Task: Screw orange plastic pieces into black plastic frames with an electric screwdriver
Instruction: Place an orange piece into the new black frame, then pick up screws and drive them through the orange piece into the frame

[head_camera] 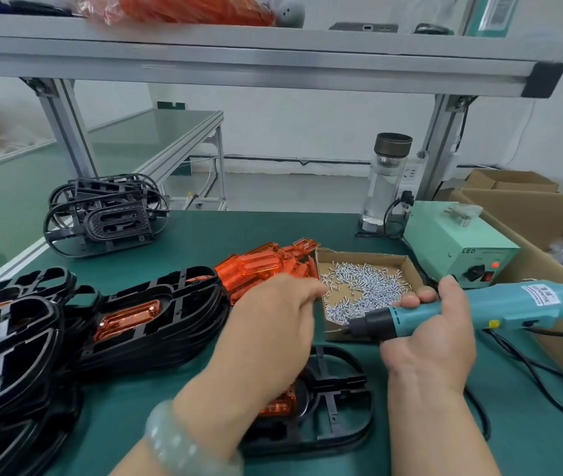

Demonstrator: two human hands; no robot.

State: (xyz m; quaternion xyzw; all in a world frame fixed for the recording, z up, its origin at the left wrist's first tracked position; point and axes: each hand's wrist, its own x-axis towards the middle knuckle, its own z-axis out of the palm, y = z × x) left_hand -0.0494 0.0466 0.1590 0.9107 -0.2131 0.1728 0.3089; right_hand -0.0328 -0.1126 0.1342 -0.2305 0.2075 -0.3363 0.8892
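- Head view: we are looking down at a green table [204, 235] with both hands over it.
- Right hand [434, 338], at 4 o'clock in the view, is wrapping its fingers and thumb round the teal electric screwdriver [513, 304]. The bit is pointing to 9 o'clock, with its tip by the near wall of the cardboard tray [410, 266].
- Left hand [273, 324], near centre, is reaching to 1 o'clock with its fingertips drawn together at the tray's left edge. We cannot tell if they are pinching one of the screws [366, 286].
- The screws are lying loose in the tray.
- A black frame [338, 400] is lying flat at 6 o'clock, under both hands. An orange piece [278, 405] is sitting in it, partly hidden by the left wrist.
- A stack of black frames [156, 314] is lying at 9 o'clock, and its top one is carrying an orange insert [127, 319].
- A loose orange pile [266, 266] is lying just beside the tray, at its 9 o'clock.
- More black frames [105, 214] are sitting at 10 o'clock, well apart.
- A green power box [458, 249] is sitting at 2 o'clock with its red light glowing, and a glass bottle [384, 187] is standing behind it.
- A bracelet [184, 444] is sitting on the left wrist.
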